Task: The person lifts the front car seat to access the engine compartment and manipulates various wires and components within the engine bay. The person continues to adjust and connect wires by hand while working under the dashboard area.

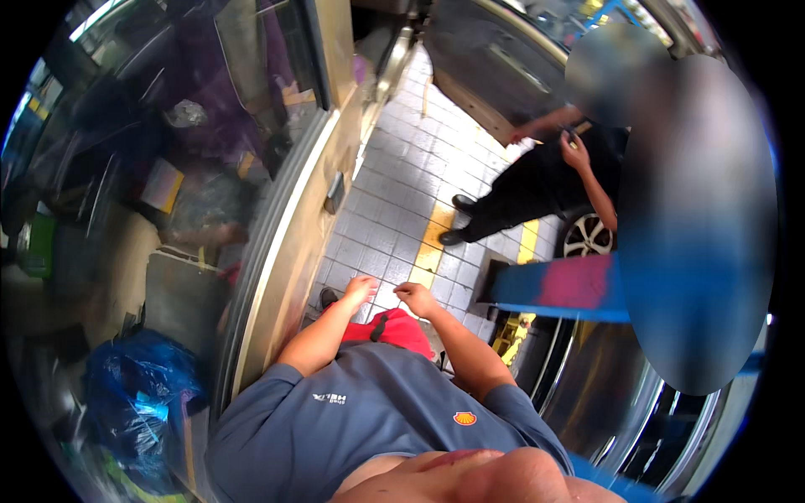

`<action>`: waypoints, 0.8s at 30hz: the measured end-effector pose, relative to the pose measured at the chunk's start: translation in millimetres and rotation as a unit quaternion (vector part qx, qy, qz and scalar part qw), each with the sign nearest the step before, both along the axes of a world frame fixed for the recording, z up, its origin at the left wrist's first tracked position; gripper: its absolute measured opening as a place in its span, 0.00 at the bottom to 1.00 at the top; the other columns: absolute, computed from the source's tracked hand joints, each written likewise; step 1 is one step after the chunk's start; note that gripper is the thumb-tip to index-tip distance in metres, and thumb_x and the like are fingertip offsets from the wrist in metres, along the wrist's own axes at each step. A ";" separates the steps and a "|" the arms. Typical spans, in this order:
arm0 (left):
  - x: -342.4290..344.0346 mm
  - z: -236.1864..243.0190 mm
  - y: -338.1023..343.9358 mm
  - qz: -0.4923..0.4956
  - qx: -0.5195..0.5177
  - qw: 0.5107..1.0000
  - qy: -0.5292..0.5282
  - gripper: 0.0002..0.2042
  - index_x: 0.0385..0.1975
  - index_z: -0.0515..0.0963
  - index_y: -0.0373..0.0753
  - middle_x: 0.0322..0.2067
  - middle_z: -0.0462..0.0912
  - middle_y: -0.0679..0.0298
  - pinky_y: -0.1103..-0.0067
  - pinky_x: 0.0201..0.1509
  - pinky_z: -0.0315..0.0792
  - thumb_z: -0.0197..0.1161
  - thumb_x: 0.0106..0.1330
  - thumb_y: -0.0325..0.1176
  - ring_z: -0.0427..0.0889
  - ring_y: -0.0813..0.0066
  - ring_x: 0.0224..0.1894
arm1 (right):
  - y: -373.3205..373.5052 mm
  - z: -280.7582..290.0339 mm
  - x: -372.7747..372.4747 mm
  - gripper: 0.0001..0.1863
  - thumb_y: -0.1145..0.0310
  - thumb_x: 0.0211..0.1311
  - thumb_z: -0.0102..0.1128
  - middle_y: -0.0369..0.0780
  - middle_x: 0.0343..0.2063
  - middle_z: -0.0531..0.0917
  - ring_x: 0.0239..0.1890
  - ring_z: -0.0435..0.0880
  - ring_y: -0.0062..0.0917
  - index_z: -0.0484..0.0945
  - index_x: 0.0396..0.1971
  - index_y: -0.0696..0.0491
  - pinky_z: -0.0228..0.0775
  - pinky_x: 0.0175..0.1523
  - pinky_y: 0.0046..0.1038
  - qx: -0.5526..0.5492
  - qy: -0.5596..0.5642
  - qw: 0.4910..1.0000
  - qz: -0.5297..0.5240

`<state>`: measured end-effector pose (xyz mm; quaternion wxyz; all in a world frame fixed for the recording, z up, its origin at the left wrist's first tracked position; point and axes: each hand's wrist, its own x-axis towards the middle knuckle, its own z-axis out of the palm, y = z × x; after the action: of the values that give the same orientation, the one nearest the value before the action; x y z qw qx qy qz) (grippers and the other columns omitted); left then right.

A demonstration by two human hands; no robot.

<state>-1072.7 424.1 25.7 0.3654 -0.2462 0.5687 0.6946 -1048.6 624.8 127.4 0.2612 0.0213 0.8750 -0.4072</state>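
Observation:
My left hand (360, 290) is held in front of my waist, beside the beige car's side. Its fingers reach inward, slightly bent and apart, with nothing visible in them. Just to its right is my right hand (416, 298), its fingers bent and drawn together toward the left hand. Whether anything small sits in that pinch is too fine to see. A narrow gap of tiled floor (394, 243) shows between the two hands. Below them are my red shorts (394, 329) and grey shirt.
The beige car (310, 176) fills the left; a blue plastic bag (142, 402) shows through its window. Ahead hangs an open dark car door (503, 59). A person in black trousers (524, 184) stands beside it. At right are a blue lift beam (520, 287) and a wheel (587, 236).

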 end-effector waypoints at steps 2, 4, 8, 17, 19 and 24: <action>-45.6 2.4 16.9 -0.027 0.035 0.999 0.015 0.16 0.53 0.76 0.39 0.44 0.85 0.62 0.78 0.34 0.75 0.57 0.71 0.40 0.82 0.75 0.38 | 38.7 -6.3 -33.7 0.14 0.64 0.65 0.57 0.43 0.37 0.87 0.39 0.85 0.28 0.84 0.44 0.56 0.76 0.48 0.30 -0.006 -0.013 0.999 -0.050; -92.8 4.7 30.0 -0.034 0.014 0.999 0.009 0.17 0.53 0.76 0.40 0.43 0.85 0.63 0.79 0.33 0.75 0.58 0.71 0.43 0.82 0.75 0.37 | 67.9 -20.2 -76.9 0.15 0.65 0.65 0.57 0.41 0.37 0.87 0.39 0.85 0.26 0.84 0.44 0.58 0.76 0.46 0.29 -0.053 -0.041 0.992 -0.104; -188.0 -1.4 30.7 -0.017 -0.018 0.999 0.026 0.17 0.53 0.76 0.41 0.43 0.85 0.63 0.78 0.36 0.76 0.57 0.72 0.45 0.82 0.76 0.36 | 106.5 -64.0 -172.9 0.16 0.62 0.68 0.58 0.39 0.36 0.86 0.36 0.84 0.24 0.83 0.43 0.60 0.75 0.42 0.24 -0.131 -0.108 0.975 -0.145; -366.5 83.5 73.4 0.203 -0.060 0.974 0.077 0.19 0.53 0.76 0.40 0.45 0.85 0.63 0.78 0.42 0.76 0.54 0.74 0.48 0.82 0.77 0.41 | 156.0 -79.7 -451.2 0.14 0.65 0.65 0.58 0.42 0.31 0.87 0.36 0.83 0.20 0.84 0.42 0.60 0.74 0.43 0.23 -0.098 -0.076 0.991 0.056; -383.3 86.5 83.6 0.270 -0.049 0.959 0.074 0.19 0.53 0.76 0.41 0.45 0.85 0.62 0.78 0.42 0.76 0.54 0.74 0.48 0.82 0.77 0.41 | 141.4 -59.4 -504.2 0.13 0.67 0.66 0.57 0.41 0.32 0.87 0.37 0.83 0.20 0.84 0.42 0.60 0.74 0.45 0.23 -0.116 -0.088 0.986 0.084; -451.4 75.0 77.4 0.359 -0.017 0.930 0.083 0.19 0.54 0.76 0.41 0.46 0.84 0.60 0.75 0.48 0.77 0.54 0.74 0.49 0.83 0.73 0.46 | 117.8 -66.7 -618.5 0.12 0.68 0.68 0.57 0.38 0.36 0.86 0.38 0.83 0.22 0.83 0.44 0.58 0.73 0.45 0.23 -0.180 -0.097 0.975 0.088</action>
<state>-1524.1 501.4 100.7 0.0389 -0.3814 0.4827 0.7874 -1667.1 742.6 60.7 0.3793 -0.0633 0.7562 -0.5294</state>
